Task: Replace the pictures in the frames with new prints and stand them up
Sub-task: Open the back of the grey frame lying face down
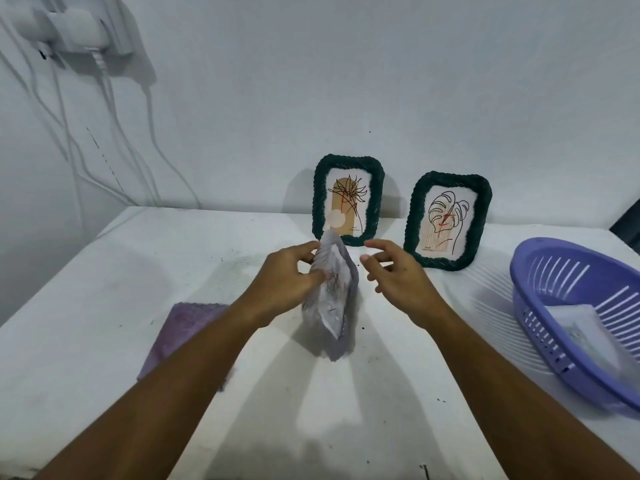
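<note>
A: Which step is this, would you say?

B: My guess is the third frame. Two dark green frames already stand upright at the far edge of the bench (104, 289), against the wall: the left frame (348, 199) with a spiky plant print, the right frame (448, 221) with a leaf print. The left hand (294, 275) holds a lilac frame (332, 299) on edge, near the middle of the bench, just in front of the left green one.

A: Is there a print in it?

B: A pale sheet with faint dark lines shows on the side facing right, but it is blurred; I cannot tell whether it is seated or loose.

A: And the hands?

B: Left fingers and thumb are curled round the frame's upper left edge, pinching it. The right hand (394, 268) is just beside the frame, not touching, fingers loosely bent and spread, holding nothing. Both forearms reach in from the near edge.

A: What does the next move need?

B: Probably the right hand steadying the frame's free edge, so the print or backing can be set and the frame stood by the others.

A: Anything else about?

B: A purple cloth (183, 327) lies flat at near left. A lilac basket (540, 306) at right holds something pale, perhaps more prints.
</note>
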Tool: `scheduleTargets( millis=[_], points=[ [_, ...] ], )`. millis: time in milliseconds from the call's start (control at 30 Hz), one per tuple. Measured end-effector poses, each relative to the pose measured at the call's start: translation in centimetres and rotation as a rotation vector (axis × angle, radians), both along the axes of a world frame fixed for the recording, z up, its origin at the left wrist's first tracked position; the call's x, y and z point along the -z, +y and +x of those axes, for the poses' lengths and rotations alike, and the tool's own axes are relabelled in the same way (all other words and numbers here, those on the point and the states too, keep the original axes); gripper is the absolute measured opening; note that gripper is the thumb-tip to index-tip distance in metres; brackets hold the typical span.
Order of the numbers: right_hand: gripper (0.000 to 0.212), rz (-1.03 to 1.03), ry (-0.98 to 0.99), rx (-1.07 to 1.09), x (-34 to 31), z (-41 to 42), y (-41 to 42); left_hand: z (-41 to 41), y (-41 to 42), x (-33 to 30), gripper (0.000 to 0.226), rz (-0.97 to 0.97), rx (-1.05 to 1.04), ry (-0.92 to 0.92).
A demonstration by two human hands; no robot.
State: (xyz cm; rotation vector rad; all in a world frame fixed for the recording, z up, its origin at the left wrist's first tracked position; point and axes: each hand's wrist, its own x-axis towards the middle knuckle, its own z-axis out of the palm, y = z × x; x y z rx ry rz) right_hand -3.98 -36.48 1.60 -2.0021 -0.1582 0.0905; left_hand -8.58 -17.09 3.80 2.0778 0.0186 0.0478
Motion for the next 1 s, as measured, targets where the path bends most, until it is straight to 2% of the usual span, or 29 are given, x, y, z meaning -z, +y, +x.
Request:
scheduleTargets(
  millis=[133, 367, 433, 533, 600, 700, 800, 1000],
  points=[
    [0.032, 0.072, -0.001, -0.001, -1.7, 0.1, -0.6, 0.1, -2.3, -0.9, 0.044, -0.039, 0.126, 0.020],
    [0.033, 0.078, -0.011, 0.077, -1.9, -0.3, -2.7, 0.0, -4.3, 1.0, 0.037, -0.349, 0.274, 0.186],
    [0.033, 0.036, -0.003, 0.089, -1.8, -0.3, -3.5, 0.2, -4.0, 2.1, 0.034, -0.251, 0.259, 0.174],
    [0.033, -0.067, 0.013, 0.100, -1.2, -0.6, -4.5, 0.3, -3.2, 4.2, 0.036, 0.081, 0.234, 0.103],
    [0.035, -0.072, 0.038, 0.096, -0.2, -1.1, -4.8, 0.2, -2.2, 5.9, 0.041, 0.201, 0.223, 0.058],
    [0.037, -0.067, 0.118, 0.072, 2.0, -2.1, -5.1, -0.3, -0.7, 8.5, 0.060, 0.319, 0.218, 0.001],
    [0.039, -0.227, 0.115, 0.024, 4.3, -3.2, -5.0, -1.5, 0.1, 10.6, 0.080, 0.406, 0.178, -0.081],
    [0.042, -0.445, -0.075, -0.038, 6.5, -4.6, -4.3, -3.1, 0.7, 11.8, 0.080, 0.409, 0.165, -0.178]
  ],
)
